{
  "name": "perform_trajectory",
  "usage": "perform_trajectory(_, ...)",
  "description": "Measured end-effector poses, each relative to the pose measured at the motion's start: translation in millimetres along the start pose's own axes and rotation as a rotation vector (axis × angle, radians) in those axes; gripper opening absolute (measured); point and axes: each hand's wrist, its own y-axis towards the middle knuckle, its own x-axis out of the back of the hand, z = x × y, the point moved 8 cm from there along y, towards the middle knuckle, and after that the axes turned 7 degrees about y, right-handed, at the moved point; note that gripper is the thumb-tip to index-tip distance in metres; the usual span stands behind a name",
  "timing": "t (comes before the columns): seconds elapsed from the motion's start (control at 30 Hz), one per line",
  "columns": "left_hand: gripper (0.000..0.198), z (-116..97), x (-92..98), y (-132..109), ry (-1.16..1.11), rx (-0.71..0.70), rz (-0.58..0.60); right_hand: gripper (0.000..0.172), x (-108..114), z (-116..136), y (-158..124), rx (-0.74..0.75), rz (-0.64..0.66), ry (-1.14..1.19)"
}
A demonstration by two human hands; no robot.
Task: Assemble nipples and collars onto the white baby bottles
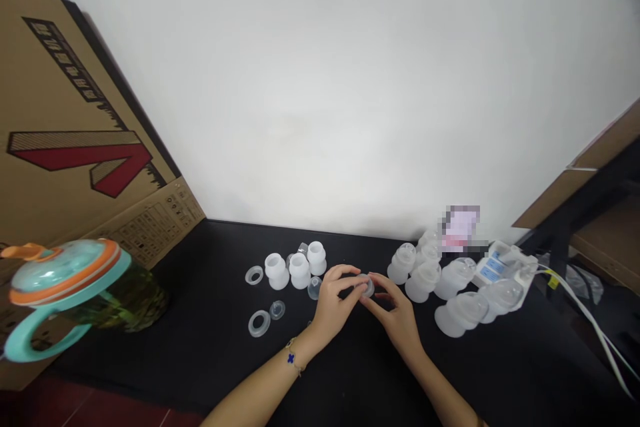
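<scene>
My left hand (334, 301) and my right hand (398, 321) meet over the black table. Both pinch a small translucent round part (368, 286), which the fingers partly cover. Left of them stand three white open-topped bottles (300, 271). Close to these lie a translucent ring (255, 275), a second ring (259, 323) and a small clear domed piece (277, 309). Another clear piece (315, 288) rests just beside my left hand. To the right is a group of several white bottles with clear domed tops (423, 280), standing apart from my right hand.
A large turquoise and orange jug (75, 293) stands at the left before a cardboard box (75, 120). On the right, a white power strip (500, 263) with a white cable (585, 310) lies behind the bottles. A white wall (320, 93) closes off the back.
</scene>
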Motion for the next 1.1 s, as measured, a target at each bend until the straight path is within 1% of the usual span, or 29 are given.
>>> perform_trajectory(0.2, 0.014, 15.1, -2.2, 0.6, -0.141, 0.103, -0.020, 0.040, -4.0, -0.3, 0.0, 0.052, 0.062, -0.077)
perform_trajectory(0.3, 0.015, 18.5, -2.9, 1.2, -0.178, 0.136, -0.010, 0.040, -5.8, 1.3, -0.9, 0.063, 0.080, -0.087)
perform_trajectory(0.6, 0.017, 17.7, -4.3, 1.5, -0.224, 0.133, 0.006, 0.040, -5.0, -1.7, 0.9, 0.022, 0.066, -0.054)
perform_trajectory(0.83, 0.017, 17.1, -3.0, 0.9, -0.239, 0.129, -0.003, 0.039, -4.8, 0.2, -0.3, 0.027, 0.072, -0.054)
perform_trajectory(1.1, 0.018, 14.9, -1.8, 1.1, -0.240, 0.120, -0.008, 0.038, -5.7, -0.6, -0.2, 0.001, 0.073, -0.038)
